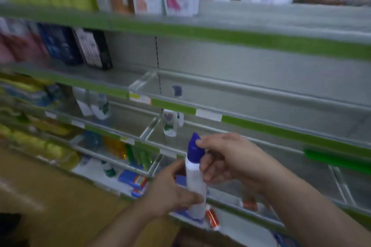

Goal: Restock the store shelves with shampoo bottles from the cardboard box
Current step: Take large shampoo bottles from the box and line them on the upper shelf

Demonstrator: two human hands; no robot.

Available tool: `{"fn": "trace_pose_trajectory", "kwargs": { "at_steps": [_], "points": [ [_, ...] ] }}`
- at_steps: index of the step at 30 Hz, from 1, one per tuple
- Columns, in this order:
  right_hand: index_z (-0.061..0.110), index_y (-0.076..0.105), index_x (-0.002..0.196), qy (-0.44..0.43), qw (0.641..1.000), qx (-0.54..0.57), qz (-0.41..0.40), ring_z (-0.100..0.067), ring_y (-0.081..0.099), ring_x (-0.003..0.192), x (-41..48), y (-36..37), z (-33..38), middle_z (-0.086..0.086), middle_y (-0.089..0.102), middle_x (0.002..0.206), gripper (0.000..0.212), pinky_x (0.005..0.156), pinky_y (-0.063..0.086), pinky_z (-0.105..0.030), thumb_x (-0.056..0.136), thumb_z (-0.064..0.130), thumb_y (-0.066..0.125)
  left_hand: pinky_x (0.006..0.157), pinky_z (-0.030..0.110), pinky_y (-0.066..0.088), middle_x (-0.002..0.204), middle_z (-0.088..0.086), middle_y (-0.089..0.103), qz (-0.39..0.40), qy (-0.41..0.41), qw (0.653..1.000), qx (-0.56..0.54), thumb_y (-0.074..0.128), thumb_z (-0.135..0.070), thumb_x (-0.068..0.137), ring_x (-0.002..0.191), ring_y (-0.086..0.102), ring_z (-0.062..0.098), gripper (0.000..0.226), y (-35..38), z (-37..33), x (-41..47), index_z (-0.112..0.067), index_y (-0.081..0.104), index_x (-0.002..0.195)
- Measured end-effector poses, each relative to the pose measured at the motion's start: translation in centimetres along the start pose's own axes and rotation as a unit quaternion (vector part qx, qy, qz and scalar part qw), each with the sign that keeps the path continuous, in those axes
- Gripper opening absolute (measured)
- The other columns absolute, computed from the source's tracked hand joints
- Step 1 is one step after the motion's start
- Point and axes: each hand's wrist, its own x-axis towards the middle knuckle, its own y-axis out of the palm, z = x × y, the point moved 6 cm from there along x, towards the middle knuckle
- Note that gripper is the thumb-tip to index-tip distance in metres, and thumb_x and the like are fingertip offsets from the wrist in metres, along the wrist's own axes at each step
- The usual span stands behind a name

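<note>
A white plastic shampoo bottle with a dark blue pointed cap (195, 182) is held upright at about 6 o'clock in the view, in front of the shelving. Its lower body is gripped by the left hand (170, 188). Its shoulder and cap are held by the curled fingers of the right hand (226, 156). The placing step is judged to be in hand. Next, a lift toward 12 o'clock is called for, over the clear front rail of the grey metal shelf (281, 140). A place is offered beside the white pump bottle (170, 122) standing at 11 o'clock. The cardboard box is not seen.
</note>
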Motion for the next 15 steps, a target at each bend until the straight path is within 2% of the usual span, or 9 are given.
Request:
{"fn": "trace_pose_trajectory", "kwargs": {
  "at_steps": [3,6,9,12,15],
  "points": [
    [0.014,0.071,0.094,-0.103,0.992,-0.05,-0.047,-0.021,0.054,0.047,-2.9,-1.3,6.1,-0.01,0.061,0.064,0.014,0.052,0.039,-0.026,0.095,0.025,0.063,0.086,0.039,0.059,0.107,-0.005,0.075,0.014,0.028,0.999,-0.026,0.093,-0.021,0.05,0.1,0.07,0.016,0.07,-2.2,-6.9,-0.1,-0.024,0.065,0.115],
    [0.019,0.073,0.095,-0.186,0.971,-0.116,-0.1,-0.019,0.061,0.053,-5.7,-2.6,11.0,-0.005,0.065,0.072,0.013,0.054,0.045,-0.029,0.091,0.03,0.068,0.083,0.034,0.059,0.11,-0.002,0.074,0.014,0.069,0.997,-0.045,0.085,-0.03,0.047,0.101,0.07,0.016,0.073,-4.2,-13.5,-0.2,-0.023,0.063,0.116],
    [0.028,0.071,0.107,-0.241,0.94,-0.191,-0.147,-0.014,0.069,0.072,-8.3,-3.3,15.1,0.002,0.072,0.092,0.03,0.063,0.055,-0.032,0.082,0.042,0.076,0.089,0.047,0.054,0.111,0.01,0.072,0.022,0.102,0.993,-0.059,0.076,-0.03,0.049,0.102,0.069,0.028,0.068,-5.7,-19.0,-0.2,-0.015,0.064,0.114],
    [0.033,0.066,0.122,-0.266,0.922,-0.248,-0.135,-0.01,0.067,0.094,-10.3,-2.8,18.6,0.005,0.072,0.108,0.05,0.077,0.057,-0.033,0.077,0.05,0.079,0.09,0.051,0.051,0.105,0.009,0.07,0.028,0.121,0.99,-0.061,0.068,-0.031,0.05,0.097,0.066,0.029,0.067,-6.6,-23.1,-0.3,-0.012,0.064,0.115],
    [0.035,0.066,0.121,-0.272,0.916,-0.262,-0.134,-0.014,0.065,0.102,-12.0,-2.6,21.2,0.008,0.069,0.112,0.048,0.087,0.057,-0.042,0.078,0.054,0.075,0.096,0.058,0.049,0.108,0.011,0.069,0.024,0.159,0.986,-0.048,0.067,-0.034,0.055,0.101,0.065,0.032,0.069,-7.1,-26.5,-0.3,-0.01,0.062,0.119]
  ]
}}
